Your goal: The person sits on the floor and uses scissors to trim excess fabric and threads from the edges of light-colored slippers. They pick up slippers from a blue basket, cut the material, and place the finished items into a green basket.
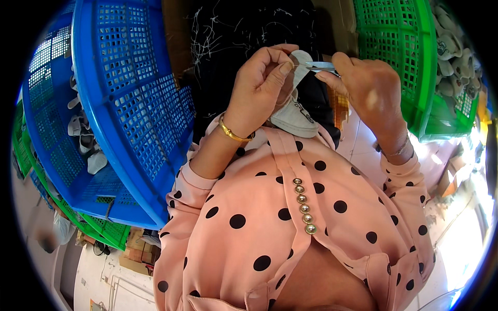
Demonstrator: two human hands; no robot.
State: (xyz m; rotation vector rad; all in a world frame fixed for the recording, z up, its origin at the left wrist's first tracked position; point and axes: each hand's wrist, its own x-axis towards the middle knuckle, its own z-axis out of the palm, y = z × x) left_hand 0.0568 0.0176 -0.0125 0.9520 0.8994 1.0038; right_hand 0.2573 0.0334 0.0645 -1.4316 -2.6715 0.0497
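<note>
My left hand (263, 85) is closed around a small white shoe (293, 120) over my lap, thumb and forefinger pinched near its raised pale flap (302, 61). A thin thread seems to run at those fingertips. Dark printed marks show on the side of the shoe, and part of it is hidden behind my hand. In my right hand (369, 85) is a pair of small thread snips (320, 66), gripped with the blades pointing left. Their tips reach the flap's edge, close to my left thumb.
Tall blue plastic crates (137, 88) stand at my left, with pale shoes (83, 135) inside one. At the right is a green crate (399, 46), with more pale shoes (454, 54) heaped beyond it. Loose white threads (205, 36) cling to the dark cloth ahead.
</note>
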